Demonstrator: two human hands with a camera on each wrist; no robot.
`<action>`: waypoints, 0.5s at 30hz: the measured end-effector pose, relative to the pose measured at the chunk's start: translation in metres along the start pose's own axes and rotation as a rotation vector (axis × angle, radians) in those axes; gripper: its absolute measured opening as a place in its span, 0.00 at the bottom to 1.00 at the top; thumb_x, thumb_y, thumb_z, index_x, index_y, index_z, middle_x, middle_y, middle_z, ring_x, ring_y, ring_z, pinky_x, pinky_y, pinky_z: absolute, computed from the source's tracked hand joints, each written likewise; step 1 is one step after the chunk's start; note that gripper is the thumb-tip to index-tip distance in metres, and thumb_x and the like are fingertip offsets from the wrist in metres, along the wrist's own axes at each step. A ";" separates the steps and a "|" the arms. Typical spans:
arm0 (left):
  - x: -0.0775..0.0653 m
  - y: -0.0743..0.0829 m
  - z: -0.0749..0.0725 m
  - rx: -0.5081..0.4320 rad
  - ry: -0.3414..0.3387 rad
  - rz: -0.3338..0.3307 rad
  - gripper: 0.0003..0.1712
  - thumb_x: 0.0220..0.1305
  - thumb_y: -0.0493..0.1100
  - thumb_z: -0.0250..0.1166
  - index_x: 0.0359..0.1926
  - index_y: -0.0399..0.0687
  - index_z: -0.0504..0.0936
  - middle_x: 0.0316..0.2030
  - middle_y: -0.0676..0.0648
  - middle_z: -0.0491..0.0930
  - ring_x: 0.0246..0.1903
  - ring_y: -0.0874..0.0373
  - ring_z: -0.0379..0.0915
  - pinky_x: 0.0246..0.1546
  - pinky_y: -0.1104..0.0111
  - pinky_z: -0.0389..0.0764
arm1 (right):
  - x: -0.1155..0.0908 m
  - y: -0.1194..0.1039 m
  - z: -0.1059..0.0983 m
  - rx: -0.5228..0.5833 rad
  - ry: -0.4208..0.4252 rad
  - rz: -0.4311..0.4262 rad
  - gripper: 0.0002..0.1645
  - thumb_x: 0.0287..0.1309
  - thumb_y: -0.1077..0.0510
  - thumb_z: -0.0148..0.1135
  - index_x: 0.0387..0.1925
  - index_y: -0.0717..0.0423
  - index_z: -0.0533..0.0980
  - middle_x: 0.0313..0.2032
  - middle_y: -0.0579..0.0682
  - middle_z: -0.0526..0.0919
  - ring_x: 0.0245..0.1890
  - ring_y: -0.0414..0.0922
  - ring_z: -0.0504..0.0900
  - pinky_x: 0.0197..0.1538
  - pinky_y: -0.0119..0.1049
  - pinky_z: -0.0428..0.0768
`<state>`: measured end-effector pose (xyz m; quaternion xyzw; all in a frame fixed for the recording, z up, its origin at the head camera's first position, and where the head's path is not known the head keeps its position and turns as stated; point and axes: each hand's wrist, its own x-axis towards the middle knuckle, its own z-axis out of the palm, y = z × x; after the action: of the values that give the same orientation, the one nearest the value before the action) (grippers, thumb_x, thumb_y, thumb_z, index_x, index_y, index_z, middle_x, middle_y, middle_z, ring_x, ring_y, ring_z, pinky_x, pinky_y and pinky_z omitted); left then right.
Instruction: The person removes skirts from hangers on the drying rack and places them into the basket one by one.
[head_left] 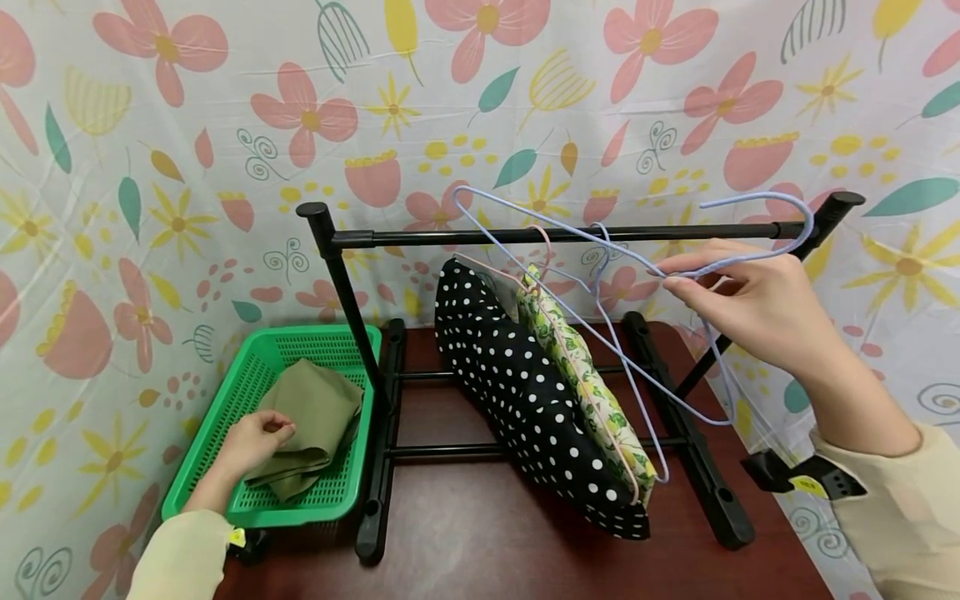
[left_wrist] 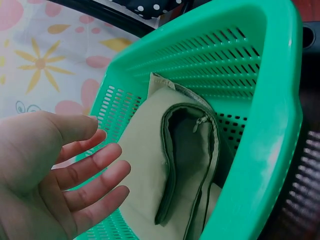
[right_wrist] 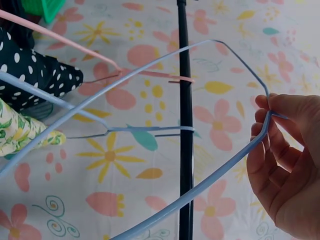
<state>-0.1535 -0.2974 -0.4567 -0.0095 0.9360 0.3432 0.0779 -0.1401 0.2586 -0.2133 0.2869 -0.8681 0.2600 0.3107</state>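
Observation:
My right hand (head_left: pixel 750 300) pinches a light-blue wire hanger (head_left: pixel 768 195) at its neck, between thumb and fingers. The hanger's hook curves above that hand, and its loop stretches left in front of the rack's bar. Over the green basket (left_wrist: pixel 280 100), my left hand (head_left: pixel 251 446) is beside a folded olive-green cloth item (head_left: pixel 315 417). In the left wrist view that hand's fingers are relaxed and slightly bent, with nothing between them. A zip pull (left_wrist: pixel 198 122) shows at the opening of the olive cloth item.
A black rack (head_left: pixel 450 237) stands on the dark red-brown table (head_left: pixel 465 533). From its bar hang a black polka-dot fabric piece (head_left: pixel 517 400) and a lemon-print one (head_left: pixel 562 358), on a pink hanger (right_wrist: pixel 100 55) and another blue hanger (right_wrist: pixel 145 129). A flower-patterned sheet (head_left: pixel 525 108) covers the wall behind.

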 end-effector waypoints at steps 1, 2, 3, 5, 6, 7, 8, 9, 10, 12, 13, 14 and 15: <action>0.000 0.001 0.000 -0.002 0.001 0.000 0.16 0.66 0.45 0.55 0.45 0.35 0.77 0.34 0.41 0.80 0.31 0.54 0.76 0.29 0.63 0.75 | -0.001 0.001 0.000 0.007 0.005 0.003 0.14 0.46 0.70 0.67 0.35 0.54 0.84 0.37 0.26 0.79 0.19 0.27 0.71 0.29 0.15 0.70; 0.000 0.002 0.000 -0.005 0.005 0.002 0.16 0.66 0.45 0.56 0.45 0.35 0.77 0.35 0.41 0.80 0.31 0.53 0.76 0.29 0.63 0.75 | -0.002 0.002 -0.001 0.010 0.010 0.005 0.13 0.46 0.70 0.67 0.35 0.54 0.84 0.35 0.28 0.79 0.19 0.27 0.71 0.29 0.15 0.70; -0.001 0.003 0.000 -0.008 0.011 0.004 0.16 0.66 0.45 0.56 0.45 0.36 0.77 0.35 0.41 0.80 0.31 0.52 0.76 0.29 0.64 0.74 | -0.003 0.002 -0.001 0.017 0.015 0.003 0.13 0.46 0.70 0.67 0.35 0.55 0.84 0.33 0.30 0.80 0.20 0.28 0.70 0.29 0.15 0.70; -0.002 0.006 0.001 -0.020 0.024 0.006 0.16 0.66 0.45 0.56 0.45 0.36 0.77 0.35 0.41 0.80 0.33 0.51 0.77 0.29 0.64 0.74 | -0.005 0.004 -0.002 0.023 0.023 -0.001 0.13 0.46 0.70 0.67 0.35 0.55 0.84 0.29 0.34 0.80 0.20 0.28 0.70 0.29 0.15 0.70; -0.002 0.007 0.001 -0.024 0.032 0.007 0.16 0.66 0.45 0.56 0.45 0.36 0.77 0.35 0.41 0.80 0.33 0.51 0.77 0.29 0.65 0.74 | -0.006 0.005 -0.002 0.025 0.024 -0.001 0.13 0.46 0.70 0.67 0.35 0.55 0.84 0.27 0.35 0.79 0.21 0.28 0.70 0.29 0.15 0.70; -0.002 0.008 0.001 -0.030 0.041 0.009 0.16 0.66 0.46 0.55 0.45 0.37 0.77 0.36 0.41 0.80 0.33 0.51 0.77 0.29 0.65 0.74 | -0.007 0.006 -0.002 0.028 0.025 -0.001 0.13 0.45 0.71 0.67 0.35 0.56 0.84 0.26 0.36 0.78 0.21 0.28 0.69 0.29 0.15 0.70; -0.003 0.009 0.001 -0.036 0.049 0.008 0.16 0.66 0.46 0.55 0.46 0.37 0.77 0.37 0.41 0.80 0.34 0.51 0.77 0.29 0.65 0.74 | -0.008 0.007 -0.002 0.034 0.029 -0.003 0.13 0.45 0.71 0.67 0.34 0.57 0.84 0.25 0.37 0.78 0.21 0.29 0.69 0.29 0.15 0.70; -0.003 0.010 0.001 -0.042 0.056 0.006 0.17 0.66 0.47 0.55 0.46 0.37 0.77 0.38 0.40 0.80 0.34 0.52 0.77 0.29 0.65 0.74 | -0.009 0.008 -0.002 0.041 0.034 -0.002 0.13 0.44 0.72 0.67 0.34 0.57 0.84 0.24 0.37 0.78 0.21 0.29 0.69 0.29 0.15 0.69; -0.004 0.010 0.001 -0.049 0.061 0.006 0.17 0.67 0.47 0.54 0.46 0.38 0.77 0.39 0.40 0.79 0.34 0.53 0.77 0.30 0.65 0.74 | -0.010 0.009 -0.001 0.044 0.039 0.000 0.13 0.44 0.72 0.67 0.34 0.58 0.84 0.25 0.37 0.79 0.21 0.28 0.70 0.28 0.15 0.69; -0.005 0.011 0.001 -0.061 0.075 0.003 0.18 0.67 0.48 0.54 0.47 0.39 0.77 0.41 0.40 0.79 0.35 0.55 0.76 0.30 0.66 0.75 | -0.012 0.011 -0.001 0.046 0.050 0.000 0.13 0.45 0.73 0.66 0.34 0.58 0.84 0.26 0.35 0.79 0.23 0.28 0.71 0.28 0.15 0.69; -0.005 0.012 0.001 -0.069 0.083 0.002 0.18 0.67 0.49 0.54 0.47 0.40 0.77 0.42 0.40 0.79 0.35 0.55 0.76 0.31 0.66 0.75 | -0.013 0.013 -0.001 0.049 0.059 -0.001 0.13 0.45 0.73 0.66 0.34 0.59 0.84 0.27 0.34 0.80 0.23 0.27 0.71 0.28 0.15 0.69; -0.005 0.012 0.001 -0.078 0.090 0.002 0.19 0.67 0.50 0.54 0.48 0.41 0.77 0.42 0.41 0.79 0.36 0.55 0.76 0.31 0.66 0.75 | -0.014 0.014 -0.001 0.051 0.069 0.000 0.12 0.45 0.73 0.66 0.34 0.60 0.84 0.28 0.33 0.80 0.24 0.27 0.72 0.28 0.15 0.69; -0.005 0.013 0.001 -0.085 0.099 0.004 0.19 0.66 0.51 0.55 0.48 0.41 0.77 0.42 0.41 0.79 0.36 0.55 0.77 0.31 0.66 0.75 | -0.015 0.015 -0.001 0.056 0.076 0.001 0.12 0.45 0.73 0.66 0.34 0.61 0.84 0.28 0.33 0.80 0.24 0.27 0.72 0.28 0.15 0.69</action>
<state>-0.1489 -0.2865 -0.4485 -0.0277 0.9232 0.3821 0.0303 -0.1401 0.2750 -0.2272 0.2848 -0.8482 0.2951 0.3353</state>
